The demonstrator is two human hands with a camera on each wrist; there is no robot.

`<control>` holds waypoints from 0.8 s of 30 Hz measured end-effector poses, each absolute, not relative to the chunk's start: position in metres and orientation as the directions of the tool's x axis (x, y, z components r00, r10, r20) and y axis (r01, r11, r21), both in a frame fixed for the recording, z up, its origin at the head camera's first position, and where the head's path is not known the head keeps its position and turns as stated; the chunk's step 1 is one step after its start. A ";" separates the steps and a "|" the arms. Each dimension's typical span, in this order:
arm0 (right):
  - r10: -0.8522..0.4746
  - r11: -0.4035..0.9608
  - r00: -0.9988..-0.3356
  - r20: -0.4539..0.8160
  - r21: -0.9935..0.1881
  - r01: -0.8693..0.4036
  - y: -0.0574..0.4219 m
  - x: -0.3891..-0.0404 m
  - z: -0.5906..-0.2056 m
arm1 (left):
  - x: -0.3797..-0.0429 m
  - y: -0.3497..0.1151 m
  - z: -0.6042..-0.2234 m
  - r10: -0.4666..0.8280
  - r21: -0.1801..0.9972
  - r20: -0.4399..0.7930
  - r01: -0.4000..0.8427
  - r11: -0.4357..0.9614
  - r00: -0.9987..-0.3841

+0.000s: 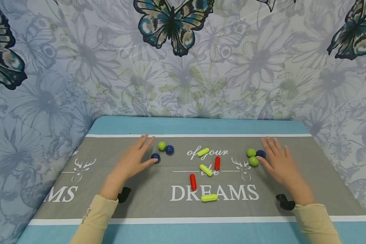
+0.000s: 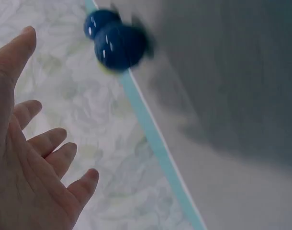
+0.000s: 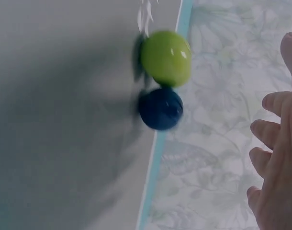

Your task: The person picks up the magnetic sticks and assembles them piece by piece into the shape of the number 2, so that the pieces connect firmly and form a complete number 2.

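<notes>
My left hand (image 1: 132, 159) is spread with straight fingers over the left side of the mat, holding nothing. Its thumb reaches to a dark blue ball (image 1: 155, 157); whether they touch I cannot tell. Just beyond sit a green ball (image 1: 162, 146) and a second blue ball (image 1: 169, 149). On the right side, my right hand (image 1: 280, 164) also has its fingers extended and grips nothing. Beside its thumb and fingertips cluster two green balls (image 1: 253, 161) and one blue ball (image 1: 260, 154). In the right wrist view, a green ball (image 3: 166, 58) and the blue ball (image 3: 161, 109) show apart from the fingers.
Between the hands lie three yellow-green sticks (image 1: 209, 198) and two red sticks (image 1: 193, 182), scattered on the grey printed mat (image 1: 140, 203). A light blue cloth (image 1: 170, 234) shows along the table's front and back edges. Behind stands a butterfly-patterned backdrop (image 1: 183, 84).
</notes>
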State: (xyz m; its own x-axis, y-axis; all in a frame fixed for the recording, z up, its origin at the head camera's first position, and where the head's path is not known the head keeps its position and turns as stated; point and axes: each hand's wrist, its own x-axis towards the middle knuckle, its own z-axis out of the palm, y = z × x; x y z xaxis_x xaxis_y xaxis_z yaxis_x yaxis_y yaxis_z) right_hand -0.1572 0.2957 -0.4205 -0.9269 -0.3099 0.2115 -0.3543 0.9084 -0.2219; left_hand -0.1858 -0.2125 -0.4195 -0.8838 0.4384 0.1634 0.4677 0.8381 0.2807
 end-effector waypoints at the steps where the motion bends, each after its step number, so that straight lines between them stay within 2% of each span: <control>1: -0.311 0.905 -0.927 0.208 -0.233 -0.356 0.293 -0.157 -0.423 | -0.185 -0.209 -0.421 0.440 0.310 0.165 0.470 0.826 -0.883; 5: -0.315 0.893 -0.927 0.204 -0.267 -0.362 0.284 -0.157 -0.435 | -0.182 -0.190 -0.426 0.453 0.420 0.153 0.473 0.775 -0.878; 12: -0.314 0.873 -0.926 0.211 -0.318 -0.369 0.277 -0.162 -0.454 | -0.194 -0.153 -0.432 0.485 0.540 0.178 0.497 0.679 -0.856; 19: -0.275 0.829 -0.907 0.317 -0.399 -0.391 0.282 -0.169 -0.465 | -0.221 -0.115 -0.443 0.538 0.664 0.123 0.472 0.580 -0.834; 24: -0.208 0.824 -0.911 0.356 -0.439 -0.359 0.285 -0.169 -0.467 | -0.235 -0.096 -0.453 0.589 0.699 0.079 0.466 0.543 -0.805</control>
State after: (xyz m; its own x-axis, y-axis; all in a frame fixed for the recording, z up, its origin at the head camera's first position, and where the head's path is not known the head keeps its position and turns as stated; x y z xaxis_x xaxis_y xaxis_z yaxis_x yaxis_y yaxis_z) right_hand -0.1690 0.2845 -0.4667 -0.9111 -0.2078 0.3559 -0.3592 0.8238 -0.4385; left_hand -0.2350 -0.0958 -0.4526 -0.8046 0.5886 0.0790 0.4657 0.5428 0.6990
